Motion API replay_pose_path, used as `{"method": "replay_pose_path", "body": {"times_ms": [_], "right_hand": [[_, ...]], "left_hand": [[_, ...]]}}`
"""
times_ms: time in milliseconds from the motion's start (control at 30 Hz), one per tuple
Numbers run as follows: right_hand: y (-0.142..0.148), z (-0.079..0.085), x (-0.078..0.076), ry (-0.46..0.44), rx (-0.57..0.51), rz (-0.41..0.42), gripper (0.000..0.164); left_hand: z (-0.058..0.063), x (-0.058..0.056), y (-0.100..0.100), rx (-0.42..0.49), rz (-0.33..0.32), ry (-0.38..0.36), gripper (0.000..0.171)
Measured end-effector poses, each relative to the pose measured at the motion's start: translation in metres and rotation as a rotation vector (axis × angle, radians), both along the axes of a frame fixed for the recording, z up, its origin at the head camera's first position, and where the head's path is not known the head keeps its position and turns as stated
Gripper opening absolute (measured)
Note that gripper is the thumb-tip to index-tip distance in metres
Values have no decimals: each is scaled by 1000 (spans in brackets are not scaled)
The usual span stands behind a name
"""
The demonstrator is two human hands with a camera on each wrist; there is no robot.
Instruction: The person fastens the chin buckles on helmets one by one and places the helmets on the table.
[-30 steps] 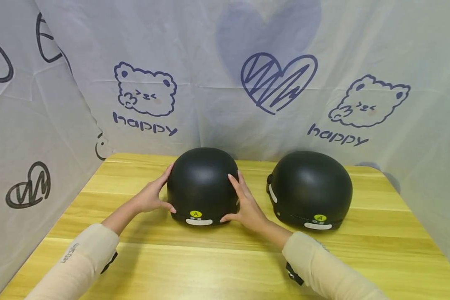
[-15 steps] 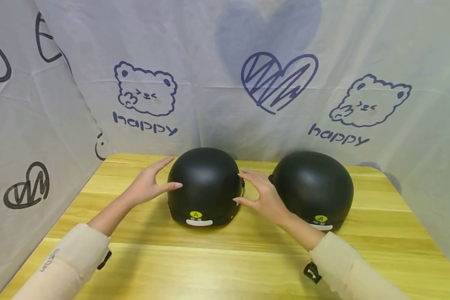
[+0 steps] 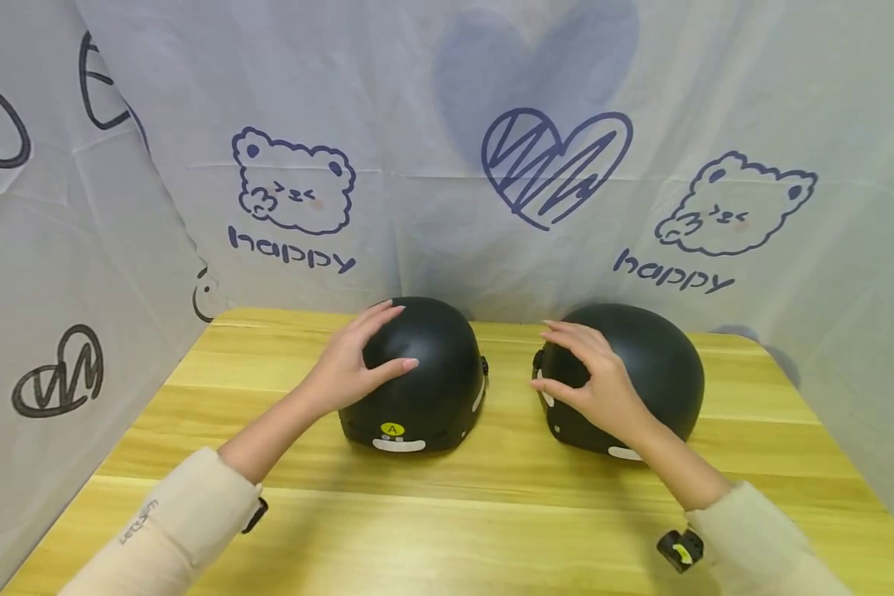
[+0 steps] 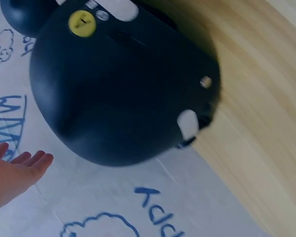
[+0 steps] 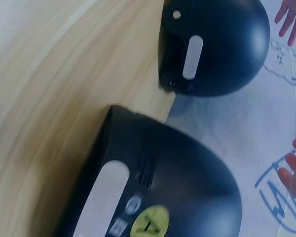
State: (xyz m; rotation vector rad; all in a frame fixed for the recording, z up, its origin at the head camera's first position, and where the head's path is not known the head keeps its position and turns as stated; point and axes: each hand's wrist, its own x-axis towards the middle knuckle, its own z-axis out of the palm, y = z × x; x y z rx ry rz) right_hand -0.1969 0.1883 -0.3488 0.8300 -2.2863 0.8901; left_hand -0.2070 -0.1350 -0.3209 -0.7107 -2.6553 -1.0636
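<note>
Two matte black helmets stand side by side on the table, the left helmet (image 3: pixel 432 372) and the right helmet (image 3: pixel 659 364). Each has a white strip low on its back; a yellow "A" sticker (image 3: pixel 392 430) shows on the left one. My left hand (image 3: pixel 350 364) hovers over the left helmet's left side with fingers and thumb spread, and the left wrist view shows it apart from the shell (image 4: pixel 123 94). Over the right helmet's left side is my right hand (image 3: pixel 603 385), fingers loosely bent and holding nothing. The right wrist view shows a gap between it and the shell (image 5: pixel 187 182).
The wood-grain table (image 3: pixel 417 530) stretches in front of the helmets. Behind it hangs a pale cloth (image 3: pixel 432 223) printed with bears and hearts, and another cloth (image 3: pixel 141 273) hangs along the left side. A strip of table separates the helmets.
Both hands held the left helmet's sides a second ago and have let go. My left hand rose over that helmet; my right hand moved rightward to the other helmet. Neither helmet has visibly shifted.
</note>
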Motion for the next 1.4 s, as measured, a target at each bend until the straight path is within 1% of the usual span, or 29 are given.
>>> {"method": "replay_pose_path", "body": {"times_ms": [200, 467, 633, 833, 1100, 1267, 1400], "right_hand": [[19, -1, 1, -31, -16, -59, 62], [45, -4, 5, -56, -35, -127, 62], [60, -8, 7, -70, -57, -168, 60], [79, -11, 8, -101, -84, -209, 60], [99, -19, 5, -134, -159, -280, 57], [107, -26, 4, -141, -205, -330, 55], [113, -29, 5, -186, -244, -374, 56]], "left_hand": [[4, 1, 18, 37, -45, 28, 66], [-5, 0, 40, 63, -82, 26, 65], [-8, 1, 53, 66, -98, 16, 65], [-12, 2, 75, 80, -115, -36, 66], [-27, 3, 110, 66, -143, -83, 70], [-36, 1, 129, 101, -136, -139, 71], [-46, -2, 145, 127, -114, -198, 74]]}}
